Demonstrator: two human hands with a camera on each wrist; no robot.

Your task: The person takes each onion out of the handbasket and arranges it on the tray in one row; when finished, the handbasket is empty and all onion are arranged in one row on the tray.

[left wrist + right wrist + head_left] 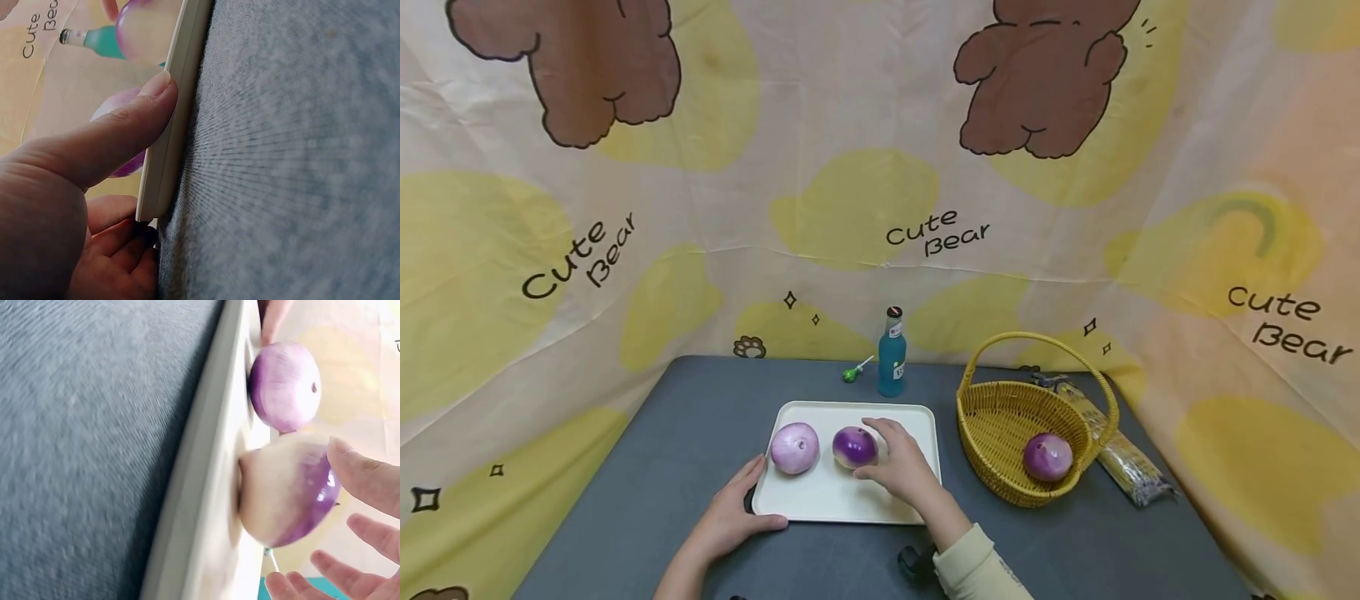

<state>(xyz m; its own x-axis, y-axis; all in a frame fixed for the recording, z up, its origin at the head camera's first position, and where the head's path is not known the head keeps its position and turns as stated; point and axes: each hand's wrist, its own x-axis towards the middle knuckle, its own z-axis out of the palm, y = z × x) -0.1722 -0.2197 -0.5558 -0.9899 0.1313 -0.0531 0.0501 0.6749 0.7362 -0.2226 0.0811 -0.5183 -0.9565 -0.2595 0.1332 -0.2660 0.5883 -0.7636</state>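
On the white tray (842, 502) sit two round purple-and-white vegetables, onion- or turnip-like: a paler one (795, 448) at the left and a darker-topped one (854, 447) near the middle. My left hand (730, 512) grips the tray's near left corner, thumb over the front rim in the left wrist view, fingers at the side. Around the right side of the darker vegetable, my right hand (898, 462) holds its fingers spread. In the right wrist view the thumb (365, 478) is at its glossy purple top, and the other fingers stand apart from it; contact is unclear.
A yellow wicker basket (985, 462) stands right of the tray, with another purple vegetable (1048, 457) inside. Behind it lies a long clear packet (1123, 462). A blue bottle (892, 358) and a green lollipop (852, 374) are behind the tray. A printed cloth hangs behind the grey table.
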